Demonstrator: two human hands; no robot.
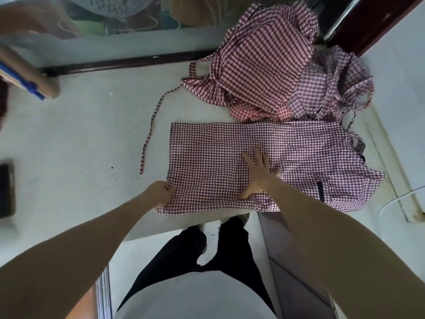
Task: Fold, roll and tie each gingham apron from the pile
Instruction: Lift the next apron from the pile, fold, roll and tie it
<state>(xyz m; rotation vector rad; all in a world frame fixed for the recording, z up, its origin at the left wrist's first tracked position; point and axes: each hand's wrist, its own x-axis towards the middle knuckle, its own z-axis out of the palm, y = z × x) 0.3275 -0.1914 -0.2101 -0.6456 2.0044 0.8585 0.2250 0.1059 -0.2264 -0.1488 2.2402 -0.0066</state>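
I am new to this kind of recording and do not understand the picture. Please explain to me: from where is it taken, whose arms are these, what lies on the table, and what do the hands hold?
There is no machine here. A person wears a wide-angle camera on the head, so you look down along their own two bare arms; the dark trousers below are their legs.

On the pale table one gingham apron lies spread flat in front of the person. Behind it lies a crumpled pile of more gingham aprons, and a long tie strap trails from that pile across the table.

The left hand pinches the near left corner of the flat apron. The right hand lies on the cloth with straight fingers and presses it down; it grips nothing.

At the left edge a dark flat object is partly visible; I cannot tell what it is.
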